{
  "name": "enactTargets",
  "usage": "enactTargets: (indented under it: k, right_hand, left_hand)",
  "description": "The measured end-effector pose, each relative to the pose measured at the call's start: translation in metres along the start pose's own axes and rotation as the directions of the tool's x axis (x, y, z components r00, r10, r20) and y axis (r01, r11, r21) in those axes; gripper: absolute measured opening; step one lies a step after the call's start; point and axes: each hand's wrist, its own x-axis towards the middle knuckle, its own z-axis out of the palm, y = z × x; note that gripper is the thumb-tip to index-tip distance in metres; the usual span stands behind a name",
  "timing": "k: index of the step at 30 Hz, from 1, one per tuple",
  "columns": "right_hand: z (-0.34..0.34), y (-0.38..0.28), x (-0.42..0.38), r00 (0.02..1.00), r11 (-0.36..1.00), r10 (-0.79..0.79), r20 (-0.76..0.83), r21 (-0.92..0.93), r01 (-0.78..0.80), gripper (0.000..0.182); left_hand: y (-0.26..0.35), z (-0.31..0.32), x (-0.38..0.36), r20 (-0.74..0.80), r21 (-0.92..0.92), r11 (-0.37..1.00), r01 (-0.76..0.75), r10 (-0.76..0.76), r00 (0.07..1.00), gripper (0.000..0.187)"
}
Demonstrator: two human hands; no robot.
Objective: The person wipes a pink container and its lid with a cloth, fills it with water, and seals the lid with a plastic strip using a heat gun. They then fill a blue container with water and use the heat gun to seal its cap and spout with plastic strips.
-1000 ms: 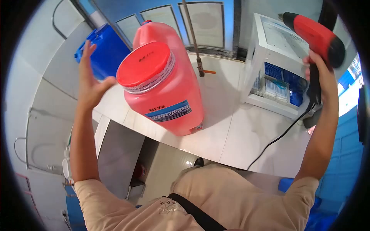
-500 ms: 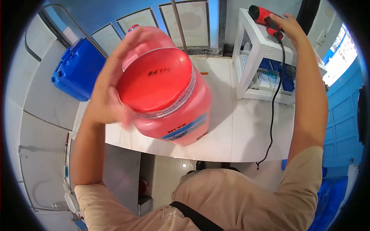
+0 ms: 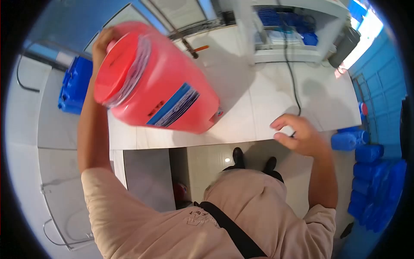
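Observation:
A big pink water jug (image 3: pixel 164 86) with a red cap and a blue label is tipped far over to the left, its bottom corner resting on the white tiled counter (image 3: pixel 258 103). My left hand (image 3: pixel 103 41) grips its top by the cap. Near the counter's front edge my right hand (image 3: pixel 297 134) hovers with curled, parted fingers, holding nothing, close to a black power cord (image 3: pixel 290 69). The cord runs back to a white shelf unit (image 3: pixel 293 30).
A blue jerrycan (image 3: pixel 73 86) sits on the counter at the left. Several blue containers (image 3: pixel 371 172) stand on the floor at the right. A thin rod (image 3: pixel 185 41) with an orange tip leans near the back wall. My feet are visible below the counter.
My right hand left the red tool on the shelf and came down to the counter's front edge. My left hand tipped the pink jug further to the left.

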Motion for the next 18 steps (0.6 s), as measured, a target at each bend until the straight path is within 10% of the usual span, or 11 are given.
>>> enactTargets:
  k: [8, 13, 15, 18]
  right_hand:
    - [0.082, 0.122, -0.060, 0.927, 0.979, 0.035, 0.372, 0.173, -0.106, 0.042]
    - [0.161, 0.165, -0.096, 0.882, 0.841, 0.093, 0.462, 0.438, -0.317, 0.070]
    - [0.180, 0.163, -0.121, 0.956, 0.287, -0.032, 0.292, 0.919, -0.271, 0.084]
    - [0.168, 0.180, -0.154, 0.942, 0.244, -0.052, 0.331, 0.919, -0.310, 0.088]
  left_hand:
    - [0.139, -0.029, -0.031, 0.051, 0.245, 0.967, 0.066, -0.081, 0.995, 0.026]
    - [0.262, -0.073, -0.056, 0.362, 0.388, 0.919, -0.068, -0.084, 0.928, 0.020]
    - [0.345, -0.073, -0.042, 0.513, 0.309, 0.951, 0.029, -0.192, 0.836, 0.017]
    - [0.413, -0.070, -0.035, 0.702, 0.280, 0.917, 0.284, -0.397, 0.592, 0.015]
